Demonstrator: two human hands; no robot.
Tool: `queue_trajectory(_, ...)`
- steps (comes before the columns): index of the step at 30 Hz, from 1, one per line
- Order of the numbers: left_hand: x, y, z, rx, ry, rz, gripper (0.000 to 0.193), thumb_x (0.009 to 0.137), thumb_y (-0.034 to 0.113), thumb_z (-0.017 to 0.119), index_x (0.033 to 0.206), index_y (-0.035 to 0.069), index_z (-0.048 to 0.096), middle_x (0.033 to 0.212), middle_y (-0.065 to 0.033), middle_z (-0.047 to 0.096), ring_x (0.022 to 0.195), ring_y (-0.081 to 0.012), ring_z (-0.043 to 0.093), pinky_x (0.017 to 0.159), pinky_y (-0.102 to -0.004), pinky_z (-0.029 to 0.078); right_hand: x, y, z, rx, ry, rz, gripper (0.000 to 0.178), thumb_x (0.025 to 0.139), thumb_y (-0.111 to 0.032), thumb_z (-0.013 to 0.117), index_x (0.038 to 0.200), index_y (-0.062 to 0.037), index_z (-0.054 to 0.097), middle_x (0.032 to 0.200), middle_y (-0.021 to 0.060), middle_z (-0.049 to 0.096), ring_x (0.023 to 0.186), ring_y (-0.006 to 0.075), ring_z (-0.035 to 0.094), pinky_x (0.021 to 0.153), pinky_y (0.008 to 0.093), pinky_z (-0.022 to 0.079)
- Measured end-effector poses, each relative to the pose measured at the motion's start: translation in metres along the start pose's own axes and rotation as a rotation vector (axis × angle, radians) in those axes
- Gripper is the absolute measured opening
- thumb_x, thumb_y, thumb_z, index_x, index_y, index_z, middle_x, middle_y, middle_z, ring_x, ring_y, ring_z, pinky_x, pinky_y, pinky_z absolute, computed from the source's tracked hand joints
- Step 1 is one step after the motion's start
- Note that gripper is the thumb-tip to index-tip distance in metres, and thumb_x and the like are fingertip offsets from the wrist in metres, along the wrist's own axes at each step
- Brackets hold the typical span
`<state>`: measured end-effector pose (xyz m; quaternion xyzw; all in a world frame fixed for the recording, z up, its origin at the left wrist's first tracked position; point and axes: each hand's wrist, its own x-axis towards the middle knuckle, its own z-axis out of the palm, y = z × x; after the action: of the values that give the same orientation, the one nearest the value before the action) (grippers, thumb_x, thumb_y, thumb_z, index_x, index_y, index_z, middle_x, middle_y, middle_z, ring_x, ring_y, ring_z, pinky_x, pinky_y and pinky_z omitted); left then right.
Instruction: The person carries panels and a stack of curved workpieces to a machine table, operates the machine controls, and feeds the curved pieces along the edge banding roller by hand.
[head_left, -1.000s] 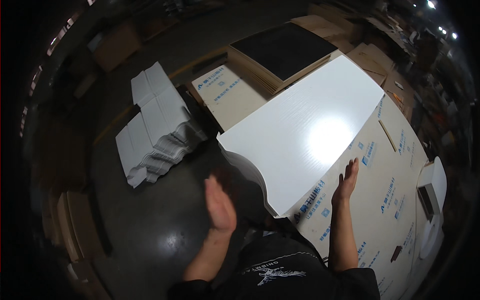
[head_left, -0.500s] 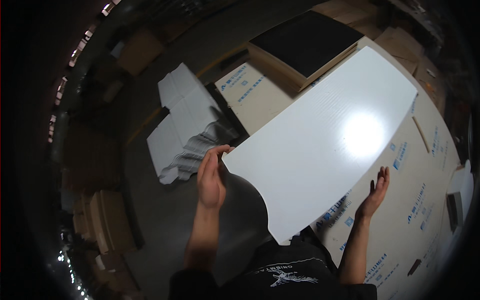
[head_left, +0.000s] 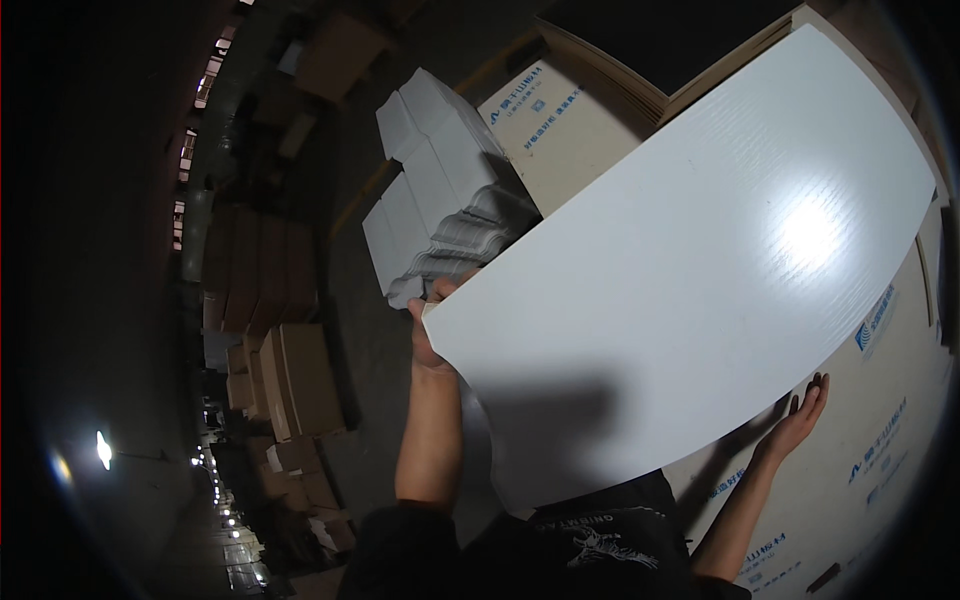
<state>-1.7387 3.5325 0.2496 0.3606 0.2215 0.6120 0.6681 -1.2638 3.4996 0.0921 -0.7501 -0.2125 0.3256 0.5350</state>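
A large glossy white panel with a curved cut-out at its near end slants across the view, tilted up toward me. My left hand grips its near left corner, with the fingers partly hidden behind the edge. Beside the panel's right long edge is my right hand, its fingers stretched and apart. Whether those fingertips touch the edge I cannot tell.
Below the panel lies a pale board with blue print. Beyond it rests a stack with a black top. Stacked white panels with wavy ends stand at left, with cardboard boxes farther left on the floor.
The panel has risen closer to me and tilted. My left hand has closed round its corner; my right hand has moved rightward along with the edge. The view has shifted too.
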Motion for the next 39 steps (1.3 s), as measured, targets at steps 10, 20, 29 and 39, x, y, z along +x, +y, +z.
queue_trajectory(10, 0.006, -0.007, -0.035, -0.253, 0.509, -0.052, 0.06, 0.097, 0.058, 0.045, 0.127, 0.006, 0.056, 0.134, -0.016, 0.055, 0.127, -0.0349, 0.05, 0.105, -0.051, 0.042, -0.039, 0.004, -0.027, 0.051, 0.162, 0.014, 0.05, 0.104, -0.035, 0.041, 0.144, -0.0044, 0.042, 0.145, 0.0153, 0.046, 0.138, 0.0296, 0.039, 0.114, 0.0433, 0.03)
queue_trajectory(20, -0.127, -0.158, -0.172, 0.426, 0.477, -0.817, 0.042, 0.097, 0.043, 0.054, 0.12, 0.008, 0.063, 0.121, -0.0113, 0.063, 0.114, -0.0297, 0.058, 0.098, -0.0443, 0.047, -0.179, 0.038, -0.082, 0.06, 0.527, 0.065, 0.046, 0.104, -0.035, 0.043, 0.142, -0.0091, 0.047, 0.143, 0.0113, 0.051, 0.135, 0.0245, 0.045, 0.107, 0.0439, 0.033)
queue_trajectory(29, -0.182, -0.237, -0.075, 0.863, -0.552, -0.885, 0.038, 0.097, 0.037, 0.058, 0.121, 0.008, 0.063, 0.115, -0.0094, 0.066, 0.102, -0.0212, 0.062, 0.091, -0.0359, 0.049, -0.307, 0.073, -0.117, 0.153, 0.595, 0.11, 0.039, 0.103, -0.024, 0.048, 0.136, -0.0042, 0.052, 0.136, 0.0109, 0.057, 0.128, 0.0228, 0.051, 0.101, 0.0353, 0.04)
queue_trajectory(39, -0.264, -0.24, 0.115, 0.988, -1.132, -0.945, 0.041, 0.098, 0.035, 0.058, 0.129, 0.008, 0.059, 0.124, -0.0109, 0.063, 0.113, -0.0217, 0.06, 0.096, -0.0346, 0.046, -0.475, 0.192, -0.254, 0.337, 0.829, 0.219, 0.042, 0.104, -0.035, 0.043, 0.138, -0.0106, 0.052, 0.135, 0.0067, 0.058, 0.126, 0.02, 0.052, 0.1, 0.0362, 0.038)
